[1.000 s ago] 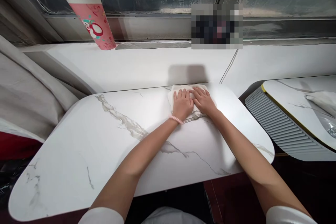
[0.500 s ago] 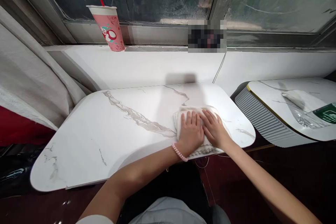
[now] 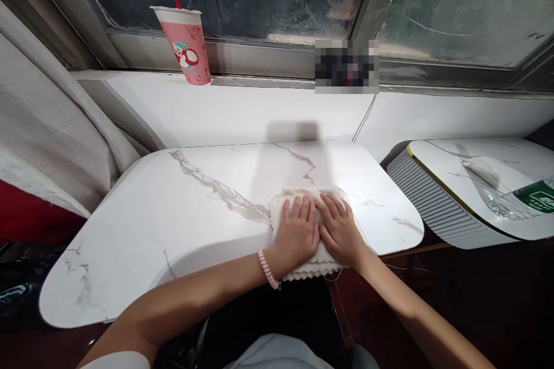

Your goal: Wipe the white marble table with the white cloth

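A folded white cloth (image 3: 318, 262) lies on the white marble-patterned tabletop (image 3: 130, 225), its scalloped near edge hanging over the table's front. My left hand (image 3: 296, 236) rests flat on the left part of the cloth, fingers stretched out. A pink coiled band (image 3: 268, 269) circles that wrist. Close beside it, my right hand (image 3: 340, 230) also lies flat on the cloth with fingers extended and slightly apart. Both palms press from above, and the hands touch or nearly touch at the thumbs. Part of the cloth is hidden under them.
On the window ledge stands a pink paper cup (image 3: 188, 49) with a red straw. A blurred-out object (image 3: 346, 67) sits farther right. The side cabinet (image 3: 445, 202) at right carries a plastic bottle (image 3: 534, 196) and a white packet (image 3: 493, 172). A pale curtain (image 3: 47, 109) hangs at left.
Both hands have slid the cloth left and toward me, so its near edge now passes over the table's front edge. The camera view has shifted slightly.
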